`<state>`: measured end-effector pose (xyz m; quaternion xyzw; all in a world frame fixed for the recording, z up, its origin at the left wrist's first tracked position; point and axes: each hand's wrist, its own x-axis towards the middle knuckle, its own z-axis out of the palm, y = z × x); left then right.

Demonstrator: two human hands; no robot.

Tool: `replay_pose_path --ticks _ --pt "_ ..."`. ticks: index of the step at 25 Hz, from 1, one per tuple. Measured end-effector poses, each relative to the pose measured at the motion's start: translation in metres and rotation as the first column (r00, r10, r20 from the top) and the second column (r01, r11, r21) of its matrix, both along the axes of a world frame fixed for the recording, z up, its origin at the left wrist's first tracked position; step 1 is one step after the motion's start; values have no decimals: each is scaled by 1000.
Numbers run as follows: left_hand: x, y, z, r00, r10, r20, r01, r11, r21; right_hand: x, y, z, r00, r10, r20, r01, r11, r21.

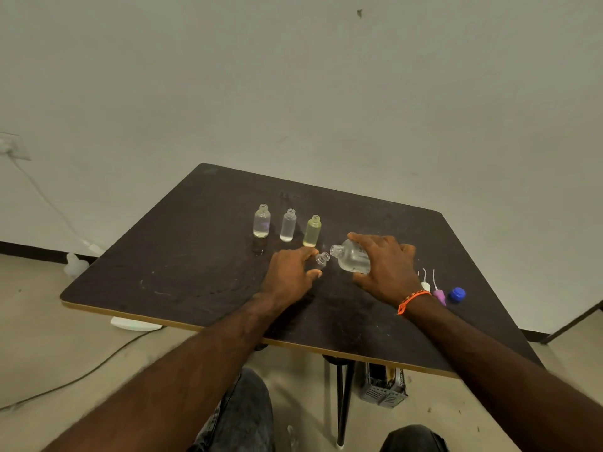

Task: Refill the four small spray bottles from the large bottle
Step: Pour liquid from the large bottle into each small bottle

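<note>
head view: right hand (386, 267) wraps the large bottle (351, 256), tipped nearly flat, its open mouth right at the mouth of the fourth small bottle (322, 258), which the left hand (288, 275) pinches and tilts near the table's (182, 256) middle. three other small bottles, one (261, 221), two (288, 225) and three (312, 230), stand uncapped in a row toward the far edge. risk, i'd say: two narrow mouths, both held off the table, so any wobble sends liquid over the fingers and tabletop. spray tops (439, 293) and a blue cap (457, 294) lie near the right edge. the large bottle's label is too blurred to read.
</note>
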<state>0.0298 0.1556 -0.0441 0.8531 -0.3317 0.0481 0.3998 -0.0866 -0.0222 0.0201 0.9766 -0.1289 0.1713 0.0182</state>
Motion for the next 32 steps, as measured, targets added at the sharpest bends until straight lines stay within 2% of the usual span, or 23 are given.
replay_pose_path --ticks 12,32 --pt "-1 0 5 998 -40 38 37 996 84 -1 -7 0 1000 9 -23 -11 997 -72" --pt "-3 2 6 997 -43 58 39 997 69 1 -6 8 998 39 -41 -46 985 -165"
